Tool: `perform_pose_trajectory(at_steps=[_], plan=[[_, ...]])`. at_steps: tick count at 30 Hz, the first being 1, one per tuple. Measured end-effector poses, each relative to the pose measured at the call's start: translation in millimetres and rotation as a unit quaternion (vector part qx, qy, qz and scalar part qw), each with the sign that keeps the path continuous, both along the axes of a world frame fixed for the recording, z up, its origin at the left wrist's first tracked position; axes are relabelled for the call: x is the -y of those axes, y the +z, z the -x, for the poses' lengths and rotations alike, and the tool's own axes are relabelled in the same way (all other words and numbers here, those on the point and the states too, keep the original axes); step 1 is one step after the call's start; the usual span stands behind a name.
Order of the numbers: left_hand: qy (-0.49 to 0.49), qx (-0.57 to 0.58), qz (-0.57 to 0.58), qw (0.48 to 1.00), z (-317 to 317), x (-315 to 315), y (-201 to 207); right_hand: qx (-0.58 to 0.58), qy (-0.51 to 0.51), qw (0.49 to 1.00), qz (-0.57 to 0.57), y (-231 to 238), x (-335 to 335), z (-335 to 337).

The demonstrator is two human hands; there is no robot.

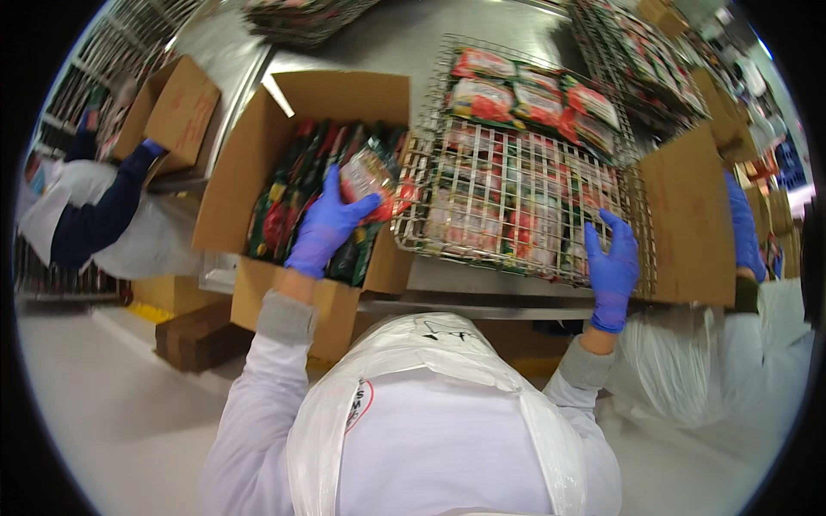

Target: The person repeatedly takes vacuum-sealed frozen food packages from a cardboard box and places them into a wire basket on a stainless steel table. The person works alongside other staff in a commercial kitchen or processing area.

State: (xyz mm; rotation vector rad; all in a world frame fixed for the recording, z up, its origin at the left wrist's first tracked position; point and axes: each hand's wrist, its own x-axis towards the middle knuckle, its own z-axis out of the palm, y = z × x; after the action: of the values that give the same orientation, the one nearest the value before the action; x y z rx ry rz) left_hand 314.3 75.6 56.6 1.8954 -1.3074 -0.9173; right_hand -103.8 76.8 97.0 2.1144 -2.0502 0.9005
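My left hand (331,225), in a blue glove, is closed on a clear-fronted sealed food packet with red and green print (367,175). It holds the packet over an open cardboard box (232,193), where several similar packets (288,193) stand on edge in a tight row. On the right, my gloved right hand (613,268) has its thumb and fingers apart at the front right part of a wire rack (482,193). Whether it presses on the wires I cannot tell. More packets show through the rack's mesh, and several lie uncovered (538,99) at its far end.
Another cardboard box (688,224) stands right of the rack. Stacked racks with packets (645,64) sit at the far right, more (305,17) at the far left. A co-worker's sleeve (99,219) reaches a box (176,112) at left; another gloved arm (744,224) shows at right.
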Motion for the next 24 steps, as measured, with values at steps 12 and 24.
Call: perform_pose_trajectory(at_steps=[12, 24], plan=[[0.109, -0.311, 0.123, 0.936, -2.0, 41.6, -25.1, 0.017, 0.016, 1.0, -0.007, -3.2, 3.1, 6.4], [0.113, 0.232, 0.449, 0.855, -67.0, 39.1, 54.9, 0.066, 0.015, 0.997, -0.037, -3.3, 2.0, 7.5]])
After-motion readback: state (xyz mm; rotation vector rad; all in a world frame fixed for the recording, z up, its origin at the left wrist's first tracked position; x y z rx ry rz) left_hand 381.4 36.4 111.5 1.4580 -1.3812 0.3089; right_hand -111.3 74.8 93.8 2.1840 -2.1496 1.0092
